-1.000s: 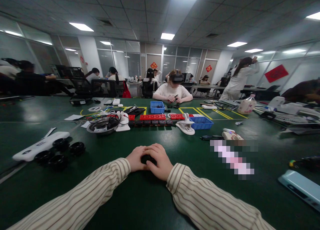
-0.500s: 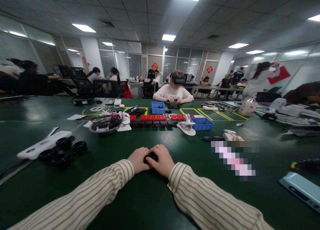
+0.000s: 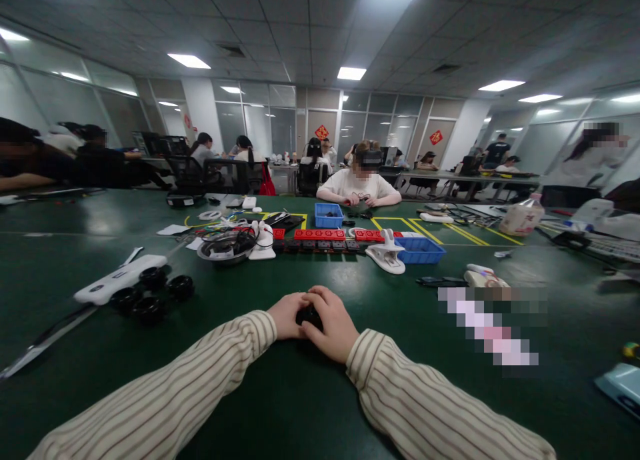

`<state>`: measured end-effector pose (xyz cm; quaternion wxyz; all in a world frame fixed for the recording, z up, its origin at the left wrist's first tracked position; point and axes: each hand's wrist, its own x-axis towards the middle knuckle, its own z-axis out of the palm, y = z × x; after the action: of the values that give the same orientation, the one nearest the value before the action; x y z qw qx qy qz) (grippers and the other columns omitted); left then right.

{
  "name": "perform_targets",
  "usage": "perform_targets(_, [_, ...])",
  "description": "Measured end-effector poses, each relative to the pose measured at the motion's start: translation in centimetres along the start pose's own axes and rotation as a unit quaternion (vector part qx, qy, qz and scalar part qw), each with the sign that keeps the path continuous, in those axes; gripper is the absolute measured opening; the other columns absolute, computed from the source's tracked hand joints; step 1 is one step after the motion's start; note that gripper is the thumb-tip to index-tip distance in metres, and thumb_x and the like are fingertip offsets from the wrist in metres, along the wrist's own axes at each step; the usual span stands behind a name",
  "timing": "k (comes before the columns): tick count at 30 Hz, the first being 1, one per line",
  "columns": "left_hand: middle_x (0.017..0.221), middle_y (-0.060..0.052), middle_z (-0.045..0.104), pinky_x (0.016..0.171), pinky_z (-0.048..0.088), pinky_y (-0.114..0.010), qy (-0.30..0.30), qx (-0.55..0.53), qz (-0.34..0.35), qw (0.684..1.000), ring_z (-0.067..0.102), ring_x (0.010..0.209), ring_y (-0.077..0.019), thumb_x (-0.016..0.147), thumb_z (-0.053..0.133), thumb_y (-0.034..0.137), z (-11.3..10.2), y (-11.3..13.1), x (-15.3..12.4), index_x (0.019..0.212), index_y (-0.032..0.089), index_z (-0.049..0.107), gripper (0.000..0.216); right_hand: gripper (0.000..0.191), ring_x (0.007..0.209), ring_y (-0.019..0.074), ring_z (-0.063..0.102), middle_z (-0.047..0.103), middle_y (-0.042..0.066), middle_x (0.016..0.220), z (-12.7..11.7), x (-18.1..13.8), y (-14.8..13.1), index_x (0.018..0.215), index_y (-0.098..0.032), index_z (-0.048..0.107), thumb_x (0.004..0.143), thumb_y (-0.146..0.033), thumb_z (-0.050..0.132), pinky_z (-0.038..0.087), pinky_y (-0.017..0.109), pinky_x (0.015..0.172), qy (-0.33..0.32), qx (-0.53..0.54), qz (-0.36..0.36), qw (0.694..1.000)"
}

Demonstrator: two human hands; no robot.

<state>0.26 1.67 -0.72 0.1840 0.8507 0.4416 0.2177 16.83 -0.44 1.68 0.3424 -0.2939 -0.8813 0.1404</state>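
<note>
Between my hands, low over the green table, is a black rounded part (image 3: pixel 310 317), mostly covered by fingers. My left hand (image 3: pixel 287 316) curls round its left side. From the right, my right hand (image 3: pixel 334 323) wraps over it, thumb in front and fingers across the top. Its exact kind cannot be made out. To the left, several black ring-shaped parts (image 3: pixel 149 309) with a similar glossy look lie in a cluster beside a long white device (image 3: pixel 121 280).
Ahead stand a metal bowl of cables (image 3: pixel 227 255), a row of red and black sockets (image 3: pixel 320 240), a white clip (image 3: pixel 387 255), and blue bins (image 3: pixel 419 249) (image 3: pixel 329 215). A co-worker (image 3: pixel 360 180) sits opposite. Black tools (image 3: pixel 440 282) and a pale blue device (image 3: pixel 620 390) lie right.
The view has turned a little left, so the table items appear shifted right. Both hands stay closed round the black part; the right fingers have shifted over it and more of its top shows.
</note>
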Motion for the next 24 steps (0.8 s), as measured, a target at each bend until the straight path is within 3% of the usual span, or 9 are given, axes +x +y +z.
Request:
perform_targets(5, [0.093,-0.005,0.057,0.078,0.043,-0.036,0.029,0.092,-0.046,0.994,0.054,0.086,-0.0246,0.055,0.07,0.045,-0.1,1.1,-0.3,0.102,0.016,0.052,0.058,0.029,0.089,0.0213,0.048,0.05,0.007,0.094,0.4,0.1,0.6,0.092,-0.017,0.049,0.073,-0.037,0.059,0.039,0.038,0.08,0.031,-0.055,0.077,0.995])
perform_targets(8, [0.088,-0.005,0.056,0.075,0.043,-0.035,0.032,0.117,-0.053,0.991,0.053,0.082,-0.0233,0.06,0.067,0.044,-0.1,1.4,-0.5,0.093,0.016,0.054,0.044,0.021,0.082,0.0196,0.048,0.051,0.004,0.085,0.5,0.3,1.0,0.083,-0.018,0.05,0.073,-0.034,0.059,0.039,0.035,0.075,0.03,-0.068,0.099,0.992])
perform_targets(12, [0.079,-0.003,0.055,0.073,0.042,-0.032,0.016,0.116,-0.036,0.992,0.053,0.079,-0.0215,0.066,0.063,0.036,0.0,1.2,-0.4,0.077,0.016,0.057,0.024,0.015,0.083,0.0187,0.048,0.053,0.004,0.084,0.6,0.0,0.8,0.083,-0.018,0.052,0.073,-0.025,0.059,0.038,0.034,0.075,0.017,-0.061,0.07,0.996])
perform_targets(16, [0.078,-0.002,0.056,0.072,0.042,-0.029,0.01,0.104,-0.013,0.994,0.053,0.077,-0.0196,0.065,0.064,0.033,0.0,0.8,-0.3,0.079,0.016,0.058,0.023,0.018,0.086,0.0176,0.05,0.058,0.003,0.086,-0.1,0.1,-0.3,0.087,-0.018,0.056,0.069,-0.014,0.057,0.037,0.034,0.08,-0.008,-0.062,0.002,0.998])
perform_targets(19, [0.08,-0.003,0.056,0.071,0.042,-0.03,0.008,0.091,-0.014,0.996,0.053,0.077,-0.0196,0.068,0.062,0.041,-0.1,0.6,-0.2,0.083,0.016,0.059,0.03,0.035,0.094,0.0187,0.051,0.06,0.004,0.098,-4.2,1.6,0.6,0.099,-0.02,0.058,0.065,-0.028,0.066,0.034,0.034,0.089,0.043,-0.095,0.001,0.995])
perform_targets(20, [0.08,-0.004,0.056,0.071,0.042,-0.03,0.006,0.084,-0.019,0.996,0.053,0.077,-0.0199,0.069,0.062,0.045,-0.2,0.6,-0.2,0.084,0.016,0.059,0.033,0.035,0.095,0.0177,0.051,0.061,0.003,0.099,-6.7,2.2,1.6,0.097,-0.022,0.06,0.065,-0.033,0.066,0.035,0.031,0.088,0.11,-0.117,0.078,0.984])
perform_targets(22, [0.081,-0.004,0.057,0.072,0.042,-0.031,0.001,0.069,-0.031,0.997,0.053,0.078,-0.0203,0.069,0.061,0.049,-0.3,0.6,-0.2,0.084,0.016,0.06,0.037,0.031,0.094,0.019,0.053,0.061,0.01,0.099,-12.6,3.0,4.5,0.099,-0.013,0.059,0.078,-0.035,0.051,0.038,0.032,0.082,0.204,-0.146,0.182,0.951])
perform_targets(24, [0.083,-0.004,0.057,0.073,0.041,-0.032,-0.002,0.059,-0.039,0.997,0.053,0.079,-0.0205,0.068,0.062,0.05,-0.4,0.7,-0.2,0.085,0.016,0.06,0.038,0.037,0.085,0.0208,0.056,0.061,0.016,0.091,-18.8,2.8,8.3,0.096,-0.005,0.059,0.086,-0.032,0.037,0.041,0.034,0.073,0.281,-0.172,0.281,0.902])
